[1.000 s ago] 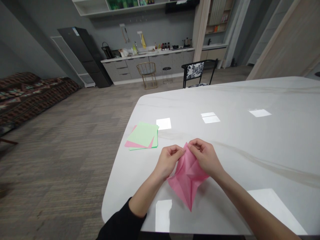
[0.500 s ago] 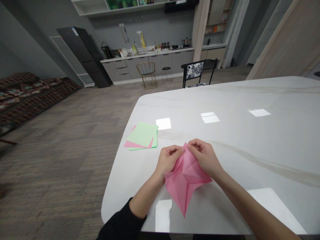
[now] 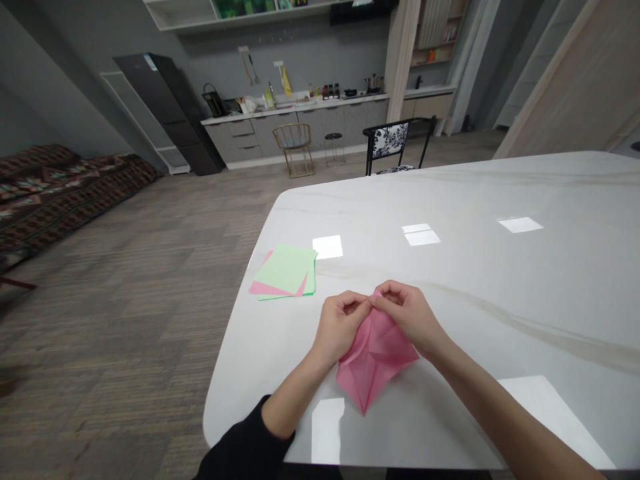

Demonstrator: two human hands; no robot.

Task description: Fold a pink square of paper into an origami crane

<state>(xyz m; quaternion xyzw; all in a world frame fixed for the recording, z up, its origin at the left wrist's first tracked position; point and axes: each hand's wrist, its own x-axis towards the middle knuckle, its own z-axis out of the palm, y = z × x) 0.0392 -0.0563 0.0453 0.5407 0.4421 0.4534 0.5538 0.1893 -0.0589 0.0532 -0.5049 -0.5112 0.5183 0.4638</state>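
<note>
A white marble table (image 3: 505, 300) with grey veining runs across the view, and a black sleeve (image 3: 245, 447) covers the person's left forearm. Just beyond the left hand (image 3: 340, 327), a loose stack of square paper sheets (image 3: 285, 270) lies apart from the hands: one pink sheet shows beneath the pale green on top, and the exact number of green sheets is hard to tell, at least two. Far behind the table stand one black chair with a floral back (image 3: 395, 141), one gold metal chair (image 3: 294, 141), one small round stool (image 3: 333, 148) and a black refrigerator (image 3: 165, 113), with a dark patterned sofa (image 3: 50, 193) off to the left.

One creased pink paper square (image 3: 375, 360) sits on the table near its front edge, with diagonal folds and a point aimed at the person. The right hand (image 3: 407, 317) and left hand curl close together, each grip pinching the paper's raised upper corner between thumb and fingers.
</note>
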